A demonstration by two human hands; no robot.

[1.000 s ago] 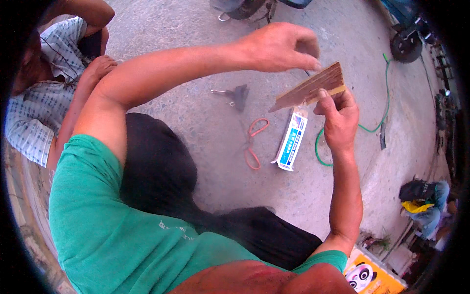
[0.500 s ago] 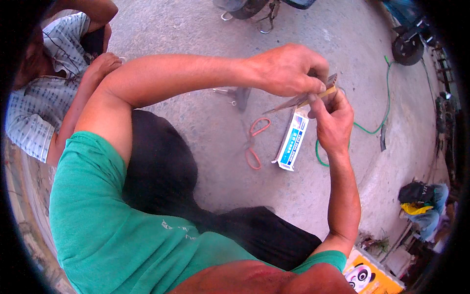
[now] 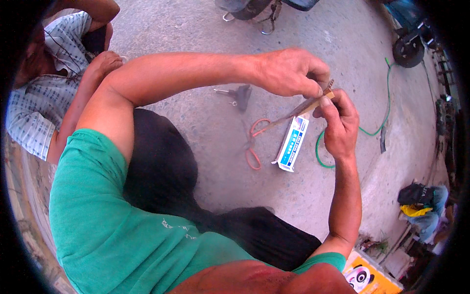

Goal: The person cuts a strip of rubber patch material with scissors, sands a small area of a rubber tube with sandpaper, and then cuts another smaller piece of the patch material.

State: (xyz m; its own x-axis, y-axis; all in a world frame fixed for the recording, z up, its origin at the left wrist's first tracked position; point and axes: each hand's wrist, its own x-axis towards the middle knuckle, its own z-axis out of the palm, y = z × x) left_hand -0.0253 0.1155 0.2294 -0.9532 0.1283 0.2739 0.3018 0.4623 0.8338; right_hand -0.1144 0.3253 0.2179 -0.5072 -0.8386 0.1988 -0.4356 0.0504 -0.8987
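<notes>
Here, above the floor (image 3: pixel 218 166), the right hand (image 3: pixel 340 122) pinches a thin brown board (image 3: pixel 307 105) between thumb and fingers; fingers of the left hand (image 3: pixel 291 73) curl at its upper end, grip unclear. Probably light and stiff, it suits an edge hold.

Grey concrete ground (image 3: pixel 210 171), dark object (image 3: pixel 243 95) at twelve o'clock, reddish looped cord (image 3: pixel 252 135) near centre, narrow blue-and-white box (image 3: pixel 293 148) at three, green hose (image 3: pixel 389 100) curving between two and three.
</notes>
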